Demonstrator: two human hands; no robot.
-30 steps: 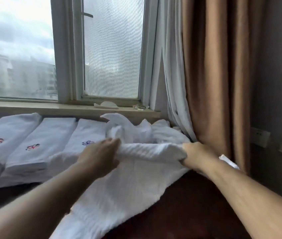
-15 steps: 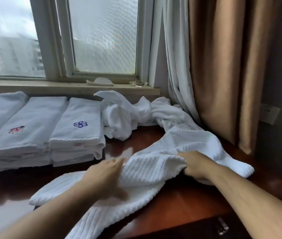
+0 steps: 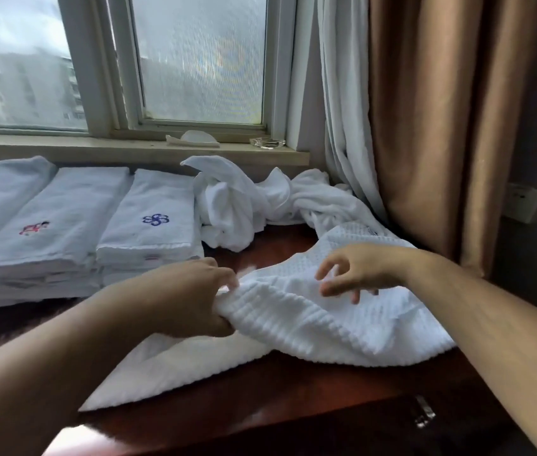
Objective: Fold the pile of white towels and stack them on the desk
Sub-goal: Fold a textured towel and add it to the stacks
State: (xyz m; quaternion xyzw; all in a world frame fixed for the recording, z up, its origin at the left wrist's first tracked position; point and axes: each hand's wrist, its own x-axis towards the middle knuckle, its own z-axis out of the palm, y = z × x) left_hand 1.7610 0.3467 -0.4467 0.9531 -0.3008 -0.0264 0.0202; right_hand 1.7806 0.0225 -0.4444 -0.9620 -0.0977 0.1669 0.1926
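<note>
Ahead of you is a window (image 3: pixel 201 60) with a pale frame. Its left pane shows blurred buildings (image 3: pixel 14 87); its right pane looks textured and hazy. Below it runs a beige windowsill (image 3: pixel 63 149). Toward the sill's right end you have a small white object (image 3: pixel 194 139), its kind unclear. Right of it, apart, a clear glass dish (image 3: pixel 267 143) sits near the right corner. A sheer white curtain (image 3: pixel 342 110) hangs at that end, with a brown curtain (image 3: pixel 441 126) beside it. On the wall to your right sits a pale wall plate (image 3: pixel 523 200).
</note>
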